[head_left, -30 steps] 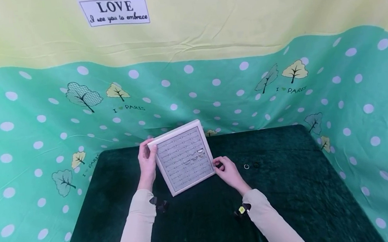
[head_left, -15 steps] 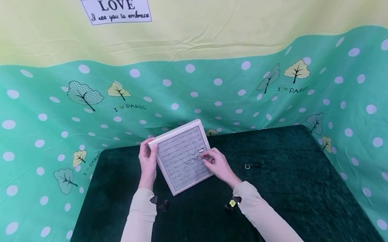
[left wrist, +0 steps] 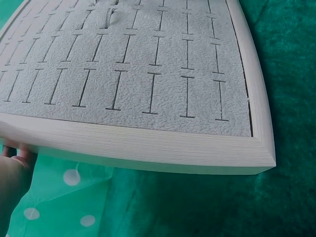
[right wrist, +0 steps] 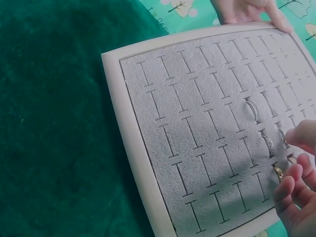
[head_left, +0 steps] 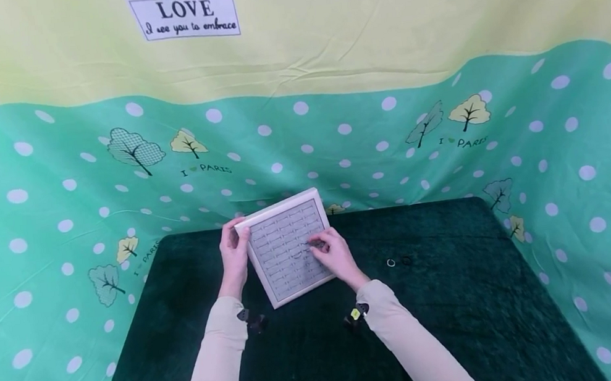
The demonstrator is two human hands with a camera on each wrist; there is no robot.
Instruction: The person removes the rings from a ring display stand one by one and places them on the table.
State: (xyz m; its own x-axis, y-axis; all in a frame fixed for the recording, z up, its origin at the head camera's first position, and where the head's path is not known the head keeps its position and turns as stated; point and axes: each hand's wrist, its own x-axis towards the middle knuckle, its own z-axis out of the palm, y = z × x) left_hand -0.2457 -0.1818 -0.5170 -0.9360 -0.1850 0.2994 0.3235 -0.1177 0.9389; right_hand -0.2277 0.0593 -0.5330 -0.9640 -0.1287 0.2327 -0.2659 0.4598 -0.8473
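Note:
A square ring display tray (head_left: 285,266) with a pale wood frame and grey slotted pad stands tilted over the table. My left hand (head_left: 232,254) grips its upper left edge, the thumb on the front of the frame. Several rings sit in the slots: a silver ring (right wrist: 252,109), another silver ring (right wrist: 267,144) and a gold ring (right wrist: 278,172) among them. My right hand (head_left: 335,256) is over these rings, fingers bent, with a gap between the thumb side and the other fingertips (right wrist: 284,190). One fingertip is right at a ring (right wrist: 282,136); the lower ones are beside the gold ring.
Right of the tray, a silver ring (head_left: 391,263) and a dark ring (head_left: 407,260) lie on the dark green velvet table (head_left: 463,310). A green and yellow patterned curtain (head_left: 299,129) hangs behind and at the sides.
My right hand has moved left and upward from the tray's right edge to over the rings in the pad. My left hand and the tray stay in place.

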